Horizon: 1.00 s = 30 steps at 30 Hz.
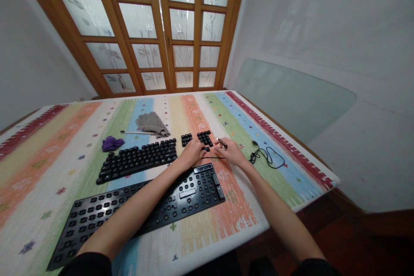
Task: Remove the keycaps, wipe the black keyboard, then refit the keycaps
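My left hand [194, 152] is closed, with a black keycap [206, 149] at its fingertips, just above the table. Close on its right, my right hand [230, 152] grips a small dark tool with a shiny metal end [221, 142]; its exact kind is too small to make out. Beyond both hands lie loose number-pad keycaps [204, 138] and a small group of keycaps [186, 139]. A large block of keycaps [139, 159] is laid out in rows to the left. Under my left forearm sits the black keyboard base [194, 196], stripped of most caps and partly covered by the arm.
A grey cloth [152, 124] lies at the back beside a thin brush-like stick [137, 132]. Left of it is a bunched purple cloth [112, 143]. A coiled black cable [267, 156] rests on the right. The striped tablecloth [249, 194] covers the table up to its edge.
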Tool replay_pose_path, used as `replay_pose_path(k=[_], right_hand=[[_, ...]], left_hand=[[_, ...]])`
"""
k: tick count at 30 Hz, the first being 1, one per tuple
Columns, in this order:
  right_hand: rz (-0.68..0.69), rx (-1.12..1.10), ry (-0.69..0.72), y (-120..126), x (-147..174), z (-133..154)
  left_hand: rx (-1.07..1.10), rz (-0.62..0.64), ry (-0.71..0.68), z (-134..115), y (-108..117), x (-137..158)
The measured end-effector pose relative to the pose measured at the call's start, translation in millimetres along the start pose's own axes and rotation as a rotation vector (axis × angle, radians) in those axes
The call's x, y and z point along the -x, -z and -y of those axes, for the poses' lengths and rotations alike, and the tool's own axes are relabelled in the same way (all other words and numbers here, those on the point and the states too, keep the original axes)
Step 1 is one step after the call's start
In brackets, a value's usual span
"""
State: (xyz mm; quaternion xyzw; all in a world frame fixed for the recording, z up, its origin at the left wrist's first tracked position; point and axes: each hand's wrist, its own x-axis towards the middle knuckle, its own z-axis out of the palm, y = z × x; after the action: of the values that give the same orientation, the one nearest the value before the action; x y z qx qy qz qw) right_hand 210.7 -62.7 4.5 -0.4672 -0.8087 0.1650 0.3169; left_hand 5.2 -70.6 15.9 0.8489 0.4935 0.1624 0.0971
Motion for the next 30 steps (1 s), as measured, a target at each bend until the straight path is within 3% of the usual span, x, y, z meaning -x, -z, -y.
replay_pose_path(k=[30], right_hand=[[-0.023,-0.03,-0.056,12.6,6.3,13.8]], left_hand=[[-0.033,-0.132,0.047,-0.5,0.6,-1.3]])
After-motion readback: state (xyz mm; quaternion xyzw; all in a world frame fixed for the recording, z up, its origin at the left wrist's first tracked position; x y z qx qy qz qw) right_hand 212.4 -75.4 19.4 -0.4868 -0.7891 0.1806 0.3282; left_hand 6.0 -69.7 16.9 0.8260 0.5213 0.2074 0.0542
